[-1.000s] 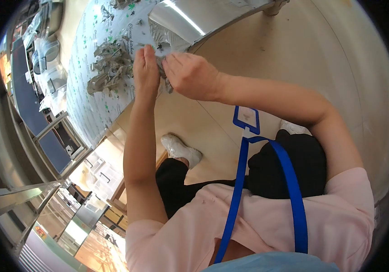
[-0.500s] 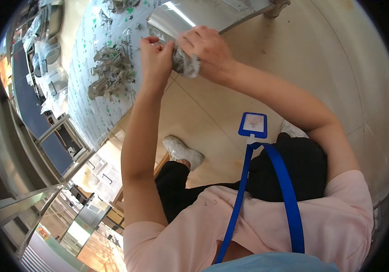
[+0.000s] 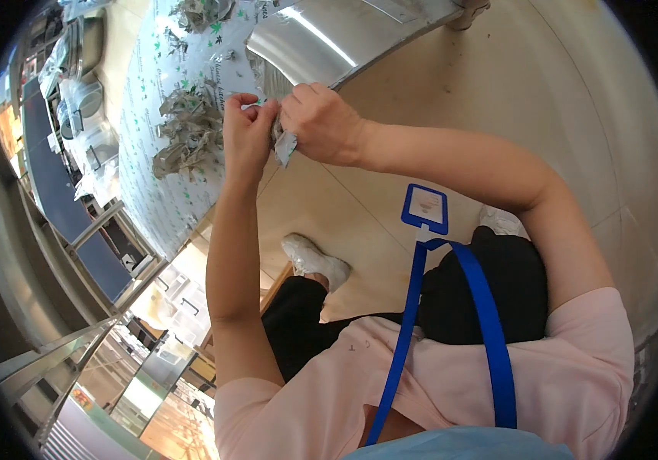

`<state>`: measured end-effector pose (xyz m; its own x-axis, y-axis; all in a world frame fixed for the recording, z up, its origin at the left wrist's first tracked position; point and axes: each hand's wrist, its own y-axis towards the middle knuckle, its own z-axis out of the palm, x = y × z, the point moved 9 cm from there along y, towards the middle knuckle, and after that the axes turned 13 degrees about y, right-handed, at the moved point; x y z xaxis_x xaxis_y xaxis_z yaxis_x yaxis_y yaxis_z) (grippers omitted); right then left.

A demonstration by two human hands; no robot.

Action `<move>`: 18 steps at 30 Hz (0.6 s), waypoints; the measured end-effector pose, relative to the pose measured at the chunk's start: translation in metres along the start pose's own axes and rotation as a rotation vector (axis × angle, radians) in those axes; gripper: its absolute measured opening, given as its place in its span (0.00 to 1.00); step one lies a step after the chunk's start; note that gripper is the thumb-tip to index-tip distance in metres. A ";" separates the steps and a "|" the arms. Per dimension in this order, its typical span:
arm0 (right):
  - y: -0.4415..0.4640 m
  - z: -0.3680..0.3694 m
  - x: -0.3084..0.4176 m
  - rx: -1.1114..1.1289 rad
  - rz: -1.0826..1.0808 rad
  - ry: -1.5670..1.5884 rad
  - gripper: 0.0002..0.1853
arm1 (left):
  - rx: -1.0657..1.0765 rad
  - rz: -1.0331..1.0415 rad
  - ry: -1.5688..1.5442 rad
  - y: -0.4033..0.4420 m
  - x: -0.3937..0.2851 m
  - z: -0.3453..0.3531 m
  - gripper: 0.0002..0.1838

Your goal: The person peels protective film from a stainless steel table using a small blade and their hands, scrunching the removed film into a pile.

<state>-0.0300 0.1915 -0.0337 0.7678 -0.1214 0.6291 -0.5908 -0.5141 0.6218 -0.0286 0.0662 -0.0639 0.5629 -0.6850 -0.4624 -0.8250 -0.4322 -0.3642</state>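
Thin, crumpled grey sheet material hangs between my two hands; I cannot tell exactly what it is. My left hand is closed, with thumb and fingertips pinching at its edge. Against it, my right hand is curled shut around the same grey piece, which partly hides behind the fingers. To the left of my hands, a pile of similar crumpled grey pieces lies on a white printed covering with green leaf marks. More grey scraps lie farther up on that covering.
A shiny metal surface with a raised edge is beyond my hands. Clear plastic containers and a metal rack stand at left. A blue-framed badge hangs from my neck above the tiled floor.
Both hands have shifted a little left and down, toward my body. The grey piece between them looks smaller and hangs lower, and the right fingers have curled tighter.
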 end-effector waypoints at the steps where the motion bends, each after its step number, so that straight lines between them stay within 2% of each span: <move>1: -0.001 0.001 -0.001 -0.005 -0.011 -0.011 0.06 | -0.014 -0.046 0.102 0.003 -0.001 -0.003 0.24; 4: -0.005 0.005 0.002 0.050 -0.028 -0.040 0.04 | -0.063 -0.175 -0.005 0.036 -0.005 -0.015 0.29; 7: -0.007 0.000 -0.002 0.039 -0.033 -0.054 0.03 | -0.283 0.028 0.414 0.071 -0.030 -0.018 0.28; 10: 0.001 -0.017 -0.017 -0.101 0.011 -0.091 0.05 | -0.223 0.090 0.418 0.078 -0.035 -0.007 0.26; 14: 0.019 -0.015 -0.041 -0.164 0.123 -0.160 0.11 | -0.128 0.103 0.045 0.070 -0.024 -0.007 0.22; 15: 0.025 -0.004 -0.039 -0.099 0.106 -0.252 0.06 | -0.141 0.161 0.083 0.075 -0.021 -0.007 0.22; 17: 0.029 0.010 -0.029 0.014 0.087 -0.210 0.05 | -0.165 0.269 0.161 0.084 -0.013 -0.007 0.22; 18: 0.028 0.017 -0.026 0.069 0.073 -0.190 0.04 | -0.155 0.222 0.109 0.080 -0.011 -0.007 0.22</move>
<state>-0.0623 0.1653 -0.0403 0.7607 -0.3151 0.5674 -0.6328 -0.5547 0.5403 -0.1016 0.0351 -0.0821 0.3657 -0.8284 -0.4244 -0.9300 -0.3430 -0.1319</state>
